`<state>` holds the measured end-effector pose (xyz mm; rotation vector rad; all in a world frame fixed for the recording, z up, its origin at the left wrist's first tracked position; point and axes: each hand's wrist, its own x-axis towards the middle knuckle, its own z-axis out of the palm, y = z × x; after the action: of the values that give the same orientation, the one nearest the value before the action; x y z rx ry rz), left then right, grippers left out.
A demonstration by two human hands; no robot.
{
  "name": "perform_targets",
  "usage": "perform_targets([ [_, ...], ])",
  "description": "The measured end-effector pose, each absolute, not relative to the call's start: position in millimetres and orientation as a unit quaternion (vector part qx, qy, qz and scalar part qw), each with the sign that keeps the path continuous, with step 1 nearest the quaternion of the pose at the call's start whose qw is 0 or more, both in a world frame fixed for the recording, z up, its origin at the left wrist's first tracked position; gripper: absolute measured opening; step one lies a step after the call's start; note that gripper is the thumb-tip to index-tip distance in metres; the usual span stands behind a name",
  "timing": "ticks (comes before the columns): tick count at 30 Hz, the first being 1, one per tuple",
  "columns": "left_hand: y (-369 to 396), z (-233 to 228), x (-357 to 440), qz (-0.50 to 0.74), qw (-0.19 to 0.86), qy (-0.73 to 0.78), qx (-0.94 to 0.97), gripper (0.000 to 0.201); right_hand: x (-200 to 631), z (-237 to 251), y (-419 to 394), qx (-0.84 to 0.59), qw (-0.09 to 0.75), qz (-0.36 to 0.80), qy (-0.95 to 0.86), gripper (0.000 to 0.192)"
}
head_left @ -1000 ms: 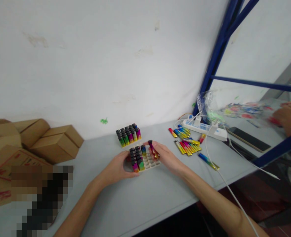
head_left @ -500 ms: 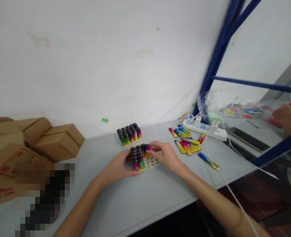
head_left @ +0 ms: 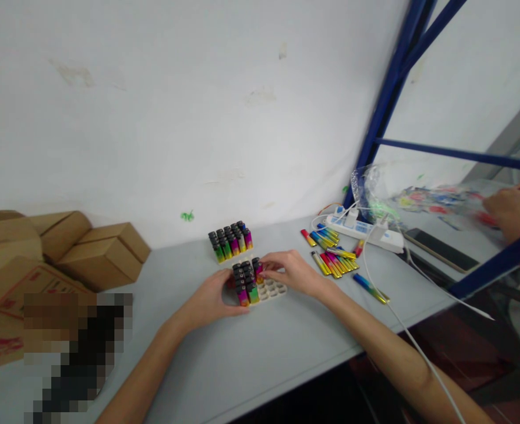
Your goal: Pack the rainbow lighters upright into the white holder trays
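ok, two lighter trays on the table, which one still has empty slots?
The near tray, between the left hand and right hand: its right side shows bare slots. The far tray by the wall looks full.

Glossy metallic lighters, matt plastic tray, cardboard boxes

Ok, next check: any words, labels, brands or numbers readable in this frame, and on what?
None can be read.
Cardboard box: red print, too blurred to read.
Power strip: blue label, too small to read.
Colourful printed sheets under plastic: blurred.
Lighters in the tray between both hands: no legible marking.
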<state>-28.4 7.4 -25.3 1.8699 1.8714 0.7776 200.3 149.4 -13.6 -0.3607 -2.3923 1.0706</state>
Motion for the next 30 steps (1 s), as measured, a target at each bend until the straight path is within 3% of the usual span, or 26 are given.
perform_targets([
  [17,8.3,-25.8,-29.1,0.274,0.198,0.669,0.662,0.062,192.5,-6.3,156.0,-0.134,0.187,0.325,-0.917,0.009],
  [23,8.6,-25.9,-30.0,0.278,0.197,0.664,0.666,0.061,188.1,-22.9,148.7,-0.192,0.225,0.373,-0.880,0.035],
  [30,9.3,-31.5,-34.2,0.284,0.187,0.657,0.673,0.064,233.5,-12.2,138.9,-0.218,0.279,0.263,-0.898,0.013],
])
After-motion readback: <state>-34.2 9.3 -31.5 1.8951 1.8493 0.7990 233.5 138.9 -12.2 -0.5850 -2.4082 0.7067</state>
